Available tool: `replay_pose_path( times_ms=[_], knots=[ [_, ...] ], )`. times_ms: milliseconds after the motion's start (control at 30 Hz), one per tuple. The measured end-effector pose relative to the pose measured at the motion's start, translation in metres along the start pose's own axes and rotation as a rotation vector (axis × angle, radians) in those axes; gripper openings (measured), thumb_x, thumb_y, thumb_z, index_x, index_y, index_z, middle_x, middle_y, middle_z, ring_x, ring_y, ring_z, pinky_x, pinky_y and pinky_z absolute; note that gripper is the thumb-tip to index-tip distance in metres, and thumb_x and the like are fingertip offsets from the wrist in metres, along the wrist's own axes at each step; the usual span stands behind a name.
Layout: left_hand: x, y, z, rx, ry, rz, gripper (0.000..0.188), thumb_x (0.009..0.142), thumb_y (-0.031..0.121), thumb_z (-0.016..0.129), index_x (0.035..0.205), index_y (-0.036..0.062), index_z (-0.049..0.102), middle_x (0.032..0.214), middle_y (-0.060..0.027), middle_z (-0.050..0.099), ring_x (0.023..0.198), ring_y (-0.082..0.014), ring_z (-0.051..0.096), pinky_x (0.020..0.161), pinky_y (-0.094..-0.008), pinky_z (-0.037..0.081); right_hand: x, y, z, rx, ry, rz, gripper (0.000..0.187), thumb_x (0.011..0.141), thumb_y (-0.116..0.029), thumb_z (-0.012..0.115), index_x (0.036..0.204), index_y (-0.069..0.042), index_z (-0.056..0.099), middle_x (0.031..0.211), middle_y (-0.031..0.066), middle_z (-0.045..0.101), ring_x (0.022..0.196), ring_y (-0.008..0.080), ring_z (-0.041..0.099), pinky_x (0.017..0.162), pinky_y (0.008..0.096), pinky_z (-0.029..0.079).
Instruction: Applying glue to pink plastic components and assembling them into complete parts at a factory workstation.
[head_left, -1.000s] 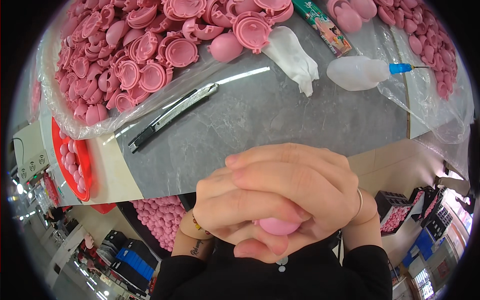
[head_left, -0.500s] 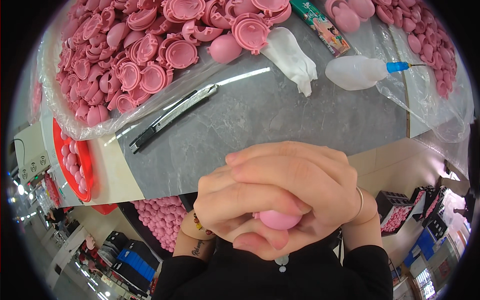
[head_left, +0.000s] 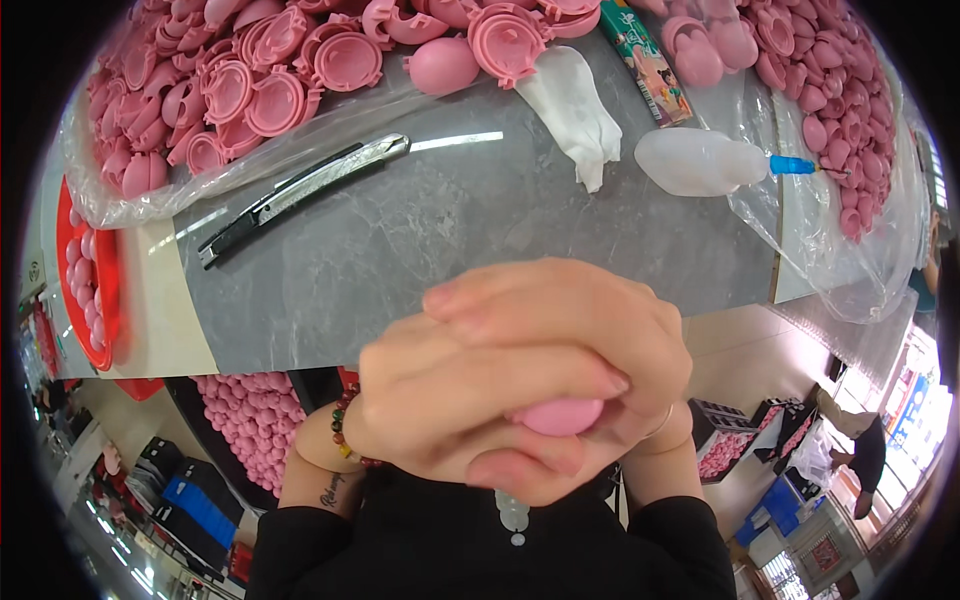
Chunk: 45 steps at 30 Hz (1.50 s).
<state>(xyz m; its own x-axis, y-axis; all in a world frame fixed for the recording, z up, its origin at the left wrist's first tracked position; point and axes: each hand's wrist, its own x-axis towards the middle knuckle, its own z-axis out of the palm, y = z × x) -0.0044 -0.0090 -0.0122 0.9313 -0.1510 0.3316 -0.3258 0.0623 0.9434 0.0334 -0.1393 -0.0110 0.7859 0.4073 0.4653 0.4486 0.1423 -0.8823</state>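
Just past the table's near edge, my two hands are clasped together around a pink plastic ball [head_left: 563, 416]. My left hand [head_left: 425, 400] wraps it from the left and from below. From above and the right, the fingers of my right hand [head_left: 610, 320] close over my left hand. Only a smooth part of the ball shows between the fingers and thumbs; the rest is hidden. Beyond the hands, on the grey tabletop [head_left: 450, 240], lie a utility knife [head_left: 305, 195], a crumpled white cloth [head_left: 570, 115] and a white squeeze bottle [head_left: 695, 162] with a blue needle tip.
Open pink hinged shells [head_left: 270, 95] are heaped at the far left on clear plastic. More pink pieces [head_left: 835, 110] lie at the far right, near a green box [head_left: 648, 65]. A red basin [head_left: 112, 330] holds pink balls. A crate of pink balls [head_left: 250, 425] stands below left.
My clasped hands have shifted slightly left in view and stay closed around the ball, less of which now shows. The tabletop things also sit farther left as the view has moved.
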Motion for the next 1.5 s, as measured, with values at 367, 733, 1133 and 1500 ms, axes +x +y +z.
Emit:
replay_pose_path(
  times_ms=[367,733,1133,1500],
  knots=[
    [-0.002,0.010,0.010,-1.256,0.001,-0.468,0.050,0.082,0.039,0.056,0.106,-0.0045,0.049,0.094,-0.0130,0.058,0.087,-0.0198,0.057,0.079,-0.0300,0.044,0.000,-0.001,-0.003,-0.059,0.001,-0.156,0.028,0.087,-0.026,0.048,0.107,-0.006,0.046,0.102,0.0262,0.053,0.089,0.0352,0.057,0.074,0.0381,0.047],
    [-0.013,0.017,0.027,-1.388,-0.053,-0.663,0.048,0.089,0.042,0.039,0.109,-0.0016,0.046,0.104,-0.0087,0.056,0.094,-0.0154,0.052,0.086,-0.0274,0.036,-0.011,-0.011,-0.021,-0.083,0.033,-0.091,0.032,0.071,-0.029,0.067,0.081,-0.001,0.056,0.073,0.0115,0.060,0.068,0.0274,0.059,0.068,0.0431,0.048],
    [-0.014,0.015,0.028,-1.225,-0.198,-0.582,0.058,0.081,0.050,0.050,0.107,-0.0014,0.047,0.104,-0.0084,0.054,0.093,-0.0136,0.051,0.082,-0.0260,0.038,-0.015,-0.018,-0.022,-0.155,-0.027,-0.040,0.064,0.066,-0.063,0.056,0.078,0.000,0.057,0.070,0.0088,0.058,0.071,0.0245,0.055,0.068,0.0404,0.048],
    [-0.019,0.022,0.033,-1.398,-0.089,-0.645,0.039,0.087,0.039,0.046,0.101,0.0018,0.051,0.099,-0.0074,0.056,0.090,-0.0125,0.051,0.081,-0.0260,0.038,-0.014,-0.014,-0.036,-0.140,-0.113,-0.225,0.049,0.072,-0.042,0.064,0.094,0.000,0.055,0.084,0.0164,0.060,0.077,0.0305,0.059,0.068,0.0398,0.048]
  ],
)
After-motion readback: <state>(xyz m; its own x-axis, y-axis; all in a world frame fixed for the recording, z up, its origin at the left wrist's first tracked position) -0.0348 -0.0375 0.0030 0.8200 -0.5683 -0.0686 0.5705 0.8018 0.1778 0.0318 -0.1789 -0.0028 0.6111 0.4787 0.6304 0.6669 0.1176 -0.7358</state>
